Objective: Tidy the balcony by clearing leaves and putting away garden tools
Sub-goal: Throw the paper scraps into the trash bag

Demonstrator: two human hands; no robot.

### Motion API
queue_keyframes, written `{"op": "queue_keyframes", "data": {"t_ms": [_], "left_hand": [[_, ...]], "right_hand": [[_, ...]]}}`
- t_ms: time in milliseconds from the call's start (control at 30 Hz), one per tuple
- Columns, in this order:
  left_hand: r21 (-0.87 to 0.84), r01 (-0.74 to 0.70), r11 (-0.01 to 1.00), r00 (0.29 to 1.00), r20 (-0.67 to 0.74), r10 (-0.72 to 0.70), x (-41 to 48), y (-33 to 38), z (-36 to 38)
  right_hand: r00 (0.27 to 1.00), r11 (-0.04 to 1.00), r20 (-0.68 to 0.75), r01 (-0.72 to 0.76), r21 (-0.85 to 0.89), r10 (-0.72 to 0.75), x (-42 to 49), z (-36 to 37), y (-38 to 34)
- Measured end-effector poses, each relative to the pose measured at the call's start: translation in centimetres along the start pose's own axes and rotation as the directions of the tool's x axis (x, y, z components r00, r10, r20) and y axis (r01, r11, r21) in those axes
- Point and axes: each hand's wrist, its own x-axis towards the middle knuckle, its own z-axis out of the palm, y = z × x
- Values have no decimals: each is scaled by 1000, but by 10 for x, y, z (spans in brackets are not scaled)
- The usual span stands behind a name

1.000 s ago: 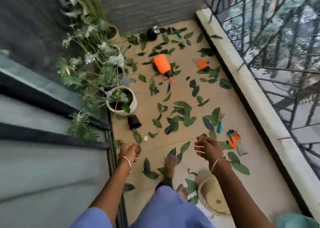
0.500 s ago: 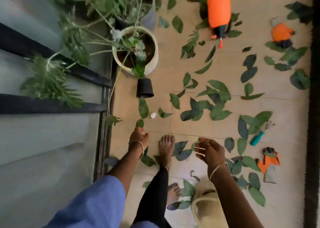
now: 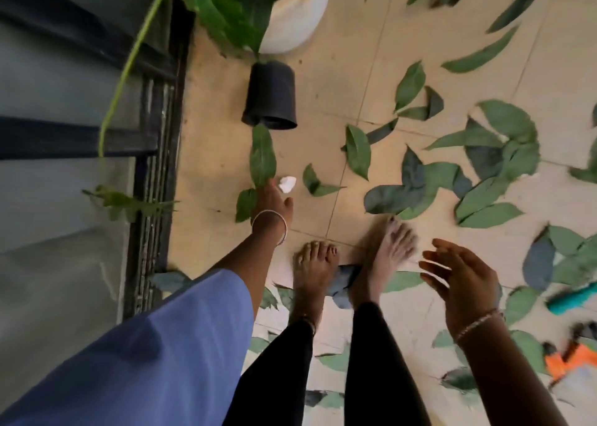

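The leaf-clearing step is in hand: the left hand [image 3: 273,201] reaches the long leaf [image 3: 262,157] lying on the tiles [image 3: 326,79] just below the tipped black pot [image 3: 270,97]. Its fingertips are hidden, so a pinch cannot be told, and the right hand [image 3: 462,277] hovers spread and empty. Next it probably must pinch and lift this leaf; compared with half a second ago, the left hand is further forward and the view closer to the floor.

No text, label, brand, number or sign can be read anywhere in the view; motion blur smears the tools at the right edge of the frame.
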Motion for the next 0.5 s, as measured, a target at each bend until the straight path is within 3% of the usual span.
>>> {"op": "queue_keyframes", "data": {"t_ms": [233,333,500], "left_hand": [[58,-86,995,994,-65,90,48,7,29],[165,-104,981,991,-61,116,49,12,27],[-109,-53,993,995,-86,43,5,44,-1]], "right_hand": [[1000,999,-5,-15,-32,15,56,7,-3],[999,1000,43,-9,-4,9,64,17,-16],[996,998,81,-33,51,28,45,22,-46]]}}
